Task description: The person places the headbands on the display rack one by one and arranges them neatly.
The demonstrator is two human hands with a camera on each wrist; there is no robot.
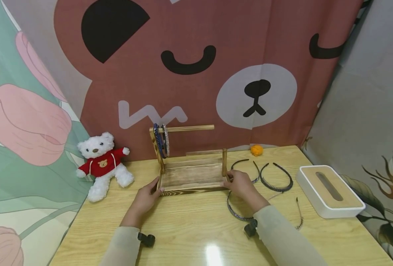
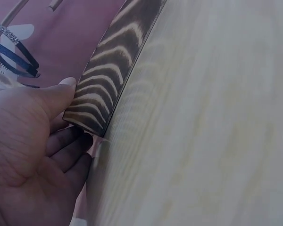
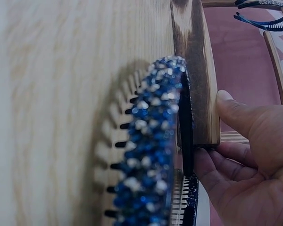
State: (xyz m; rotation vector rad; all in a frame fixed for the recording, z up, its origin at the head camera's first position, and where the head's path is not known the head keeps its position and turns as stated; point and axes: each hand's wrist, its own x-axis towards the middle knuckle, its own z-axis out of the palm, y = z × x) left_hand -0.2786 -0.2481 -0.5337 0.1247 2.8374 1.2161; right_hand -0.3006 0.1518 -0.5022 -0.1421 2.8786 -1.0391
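Observation:
A wooden rack [image 1: 193, 175] with a low tray base and a raised bar [image 1: 191, 128] stands on the table. My left hand [image 1: 144, 199] grips its left front corner, thumb on the side and fingers curled behind and below in the left wrist view. At the right end my right hand [image 1: 244, 184] holds the other corner between thumb and fingers. Several headbands, blue and silver [image 1: 166, 140], hang at the bar's left end. Close by the right hand in the right wrist view, a blue beaded headband [image 3: 151, 141] with teeth lies on the table.
More headbands [image 1: 276, 177] lie right of the rack, partly under the right arm. A white box with a wooden slotted top [image 1: 329, 188] sits at the right. An orange ball [image 1: 257, 150] is at the back edge, and a white teddy bear in red [image 1: 103, 166] sits left.

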